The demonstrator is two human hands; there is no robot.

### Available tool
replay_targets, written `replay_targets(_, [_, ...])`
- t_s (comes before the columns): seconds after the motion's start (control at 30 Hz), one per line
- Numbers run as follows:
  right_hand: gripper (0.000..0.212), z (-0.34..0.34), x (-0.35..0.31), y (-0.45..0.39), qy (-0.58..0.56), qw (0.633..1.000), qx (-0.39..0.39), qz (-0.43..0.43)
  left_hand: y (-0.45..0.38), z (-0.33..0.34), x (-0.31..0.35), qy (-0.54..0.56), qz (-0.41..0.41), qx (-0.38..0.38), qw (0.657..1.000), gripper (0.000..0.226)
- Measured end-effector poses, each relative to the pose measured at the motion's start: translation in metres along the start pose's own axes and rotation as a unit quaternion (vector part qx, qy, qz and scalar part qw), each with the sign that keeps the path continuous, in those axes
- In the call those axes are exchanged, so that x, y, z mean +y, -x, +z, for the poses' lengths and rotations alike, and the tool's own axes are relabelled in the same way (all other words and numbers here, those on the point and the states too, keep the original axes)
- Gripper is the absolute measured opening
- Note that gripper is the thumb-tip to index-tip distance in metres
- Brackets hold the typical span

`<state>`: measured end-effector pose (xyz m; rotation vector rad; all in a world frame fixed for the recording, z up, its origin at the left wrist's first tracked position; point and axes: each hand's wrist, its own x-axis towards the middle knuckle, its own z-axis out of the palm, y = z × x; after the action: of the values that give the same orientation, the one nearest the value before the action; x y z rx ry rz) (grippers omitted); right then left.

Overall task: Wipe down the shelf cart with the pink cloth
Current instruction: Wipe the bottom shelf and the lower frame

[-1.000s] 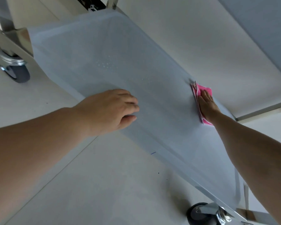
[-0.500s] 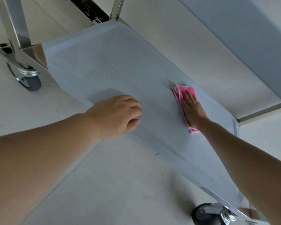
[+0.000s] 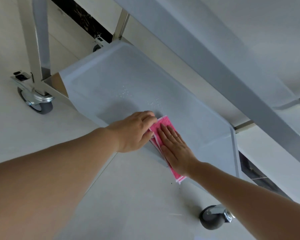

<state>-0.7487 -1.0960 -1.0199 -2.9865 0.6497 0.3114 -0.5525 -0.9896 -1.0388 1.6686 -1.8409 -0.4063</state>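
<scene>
Now our right hand (image 3: 176,149) lies flat, fingers straight and together, pressing the folded pink cloth with pale edging (image 3: 163,124) onto the pale grey lower shelf of the metal shelf cart (image 3: 128,80). That cloth sits at the near edge of the shelf, about midway along it; its far end shows beyond our fingertips, and its near end sticks out from under the heel of our palm, hanging just past the shelf's front lip. Our left hand (image 3: 135,131) rests on the same shelf just beside the cloth, on its left. Its fingers are curled under, and their tips touch the cloth's left edge; we cannot tell whether they pinch it or only rest against it.

Beyond our hands, two small clusters of water droplets (image 3: 125,92) bead on the shelf surface, one further left, one close to the cloth's far end. A wider grey upper shelf (image 3: 215,54) crosses the view above, slanting from upper left to lower right. At left, a shiny metal upright post (image 3: 36,40) comes down to a corner bracket, with a grey caster wheel (image 3: 37,103) under it on the pale tiled floor (image 3: 128,205). A second grey caster wheel (image 3: 211,218) stands near the bottom right, just beside our right forearm.
</scene>
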Motion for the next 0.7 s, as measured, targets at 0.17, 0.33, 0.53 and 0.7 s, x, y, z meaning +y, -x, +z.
replay_targets(0.17, [0.053, -0.003, 0.001, 0.001, 0.012, 1.0, 0.006, -0.015, 0.012, -0.035, -0.021, -0.144, 0.068, 0.067, 0.985, 0.025])
replay_targets(0.33, [0.054, -0.006, -0.005, -0.016, 0.032, 0.992, -0.001, -0.121, 0.022, -0.037, -0.047, -0.178, 0.037, 0.068, 0.981, 0.028])
replay_targets(0.53, [0.054, -0.011, 0.007, -0.035, 0.008, 0.983, -0.005, -0.184, 0.023, -0.032, -0.053, -0.148, 0.042, 0.069, 0.986, 0.03])
replay_targets(0.7, [0.051, -0.016, 0.034, -0.072, 0.007, 0.99, 0.027, -0.137, 0.023, -0.033, -0.054, -0.125, 0.065, 0.061, 0.988, 0.027])
